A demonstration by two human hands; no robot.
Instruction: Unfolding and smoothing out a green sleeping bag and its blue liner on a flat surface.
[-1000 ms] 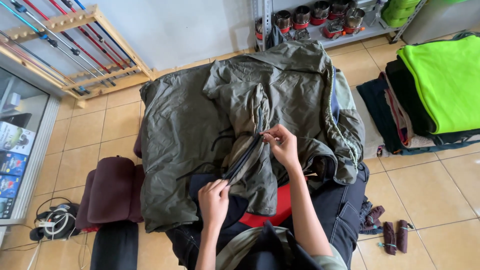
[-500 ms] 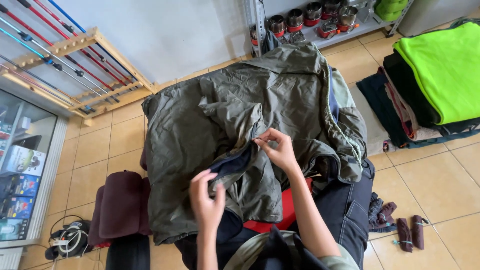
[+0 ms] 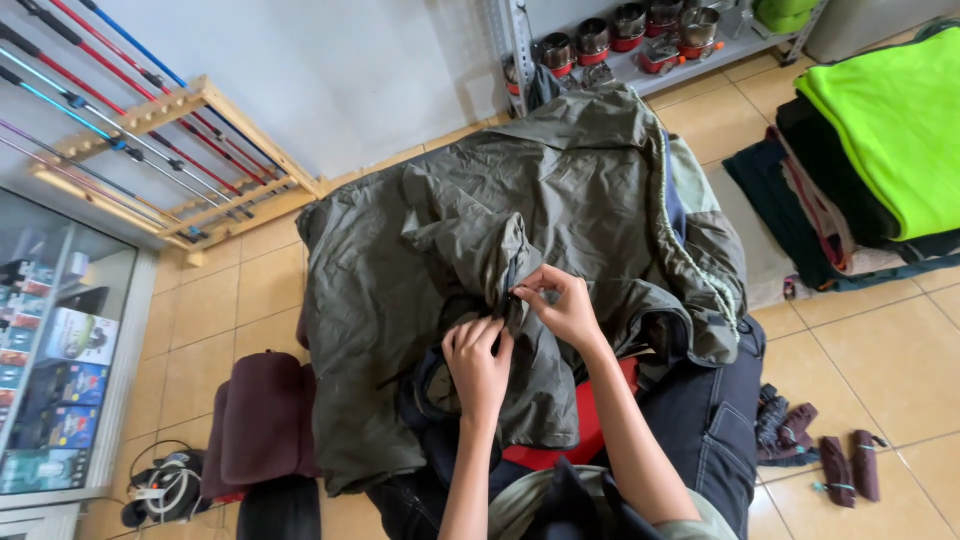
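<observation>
Now both hands, left hand (image 3: pixel 478 362) and right hand (image 3: pixel 562 305), pinch the olive jacket (image 3: pixel 560 210).

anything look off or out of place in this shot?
Nothing damaged or spilled. The olive jacket lies crumpled over the person's lap, with the left hand and right hand pinching its zipper area. Small dark maroon pouches lie scattered loose on the tiled floor, while the folded fabrics are stacked neatly.

jacket (image 3: pixel 590 230) spread over person's lap and floor, left hand (image 3: pixel 478 362) and right hand (image 3: pixel 565 305) side by side on its zipper near the middle, pole rack (image 3: pixel 180 160) far left against wall, folded clothes stack (image 3: pixel 880 150) right, shelf with pots (image 3: pixel 640 30) behind jacket, cushion (image 3: pixel 265 415) lower left
</observation>
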